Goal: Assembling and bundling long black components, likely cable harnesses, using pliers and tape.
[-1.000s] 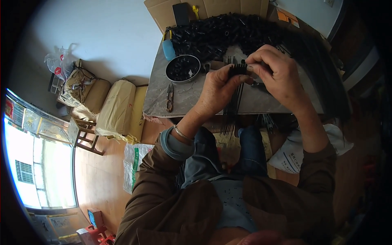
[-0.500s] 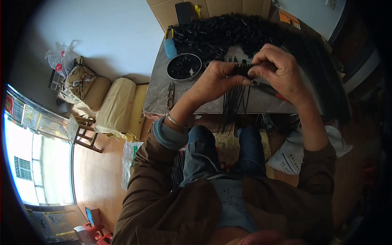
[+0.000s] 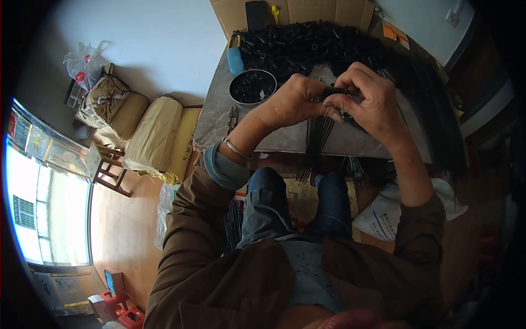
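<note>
Fingers of the left hand (image 3: 300, 98) are closed on the rods (image 3: 316, 134), gripping them near the top, while the lower ends hang past the near edge of the table (image 3: 276, 141); the right thumb and fingertips are bent together at the upper ends, but I cannot tell whether they grip anything.

From left to right, the left forearm overlaps the snips (image 3: 232, 116) and passes near the bowl (image 3: 245, 102); a careless swing of that arm could shove either, perhaps spilling the bowl's small black pieces; should the left grip ease, the rods would probably slide down and drop, as I see nothing supporting them below; the right hand (image 3: 372, 101) crowds the left thumb, so a hard push there might force rods out of line; farther right, a wide turn of the right arm might disturb the long dark sheaf (image 3: 430, 109).

Against half a second ago, the view has shifted, setting the bowl farther right in frame; more of the snips is hidden by the forearm; the rods look more closely bunched; the right fingertips reach farther over the left thumb; the red handle seen beneath the right hand is out of sight.
</note>
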Demonstrator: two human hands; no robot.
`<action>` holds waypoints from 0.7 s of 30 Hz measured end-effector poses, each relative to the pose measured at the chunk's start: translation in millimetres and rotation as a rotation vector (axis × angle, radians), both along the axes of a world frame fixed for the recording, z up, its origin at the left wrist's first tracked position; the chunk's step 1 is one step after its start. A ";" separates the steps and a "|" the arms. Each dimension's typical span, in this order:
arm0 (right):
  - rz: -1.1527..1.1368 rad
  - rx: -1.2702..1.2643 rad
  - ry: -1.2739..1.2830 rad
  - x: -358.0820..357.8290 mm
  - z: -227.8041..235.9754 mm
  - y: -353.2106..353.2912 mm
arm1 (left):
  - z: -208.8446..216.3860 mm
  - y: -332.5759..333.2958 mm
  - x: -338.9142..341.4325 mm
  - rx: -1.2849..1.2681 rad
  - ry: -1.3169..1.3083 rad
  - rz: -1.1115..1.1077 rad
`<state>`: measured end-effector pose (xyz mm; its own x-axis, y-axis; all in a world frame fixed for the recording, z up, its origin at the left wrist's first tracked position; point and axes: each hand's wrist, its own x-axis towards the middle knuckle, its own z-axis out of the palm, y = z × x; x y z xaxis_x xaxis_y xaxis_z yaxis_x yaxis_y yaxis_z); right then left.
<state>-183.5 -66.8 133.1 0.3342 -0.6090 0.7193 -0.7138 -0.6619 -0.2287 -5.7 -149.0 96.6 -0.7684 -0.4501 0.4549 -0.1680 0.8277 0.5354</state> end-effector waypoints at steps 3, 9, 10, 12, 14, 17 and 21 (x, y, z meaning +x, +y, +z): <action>-0.011 -0.085 0.012 5.2 0.4 -2.5 | -10.5 -4.4 -2.5 0.126 -0.016 -0.035; -0.070 -0.224 0.157 13.8 -7.2 -13.3 | -57.5 16.7 -21.2 0.537 0.147 -0.081; -0.063 -0.217 0.163 14.7 -6.4 -14.2 | -73.9 17.3 -21.0 0.212 0.161 -0.028; -0.174 -0.113 0.234 14.2 -2.8 -14.1 | -104.1 13.7 -21.0 -0.269 0.071 0.096; -0.105 0.011 0.163 12.5 5.3 -17.9 | -124.2 11.7 -13.8 -0.279 -0.045 0.094; 0.128 0.291 -0.285 -15.8 12.1 -43.1 | -146.0 3.8 -10.7 -0.238 -0.123 0.068; -0.472 0.433 -0.148 -127.0 -30.1 -107.8 | -150.2 1.8 -14.3 -0.127 -0.098 -0.012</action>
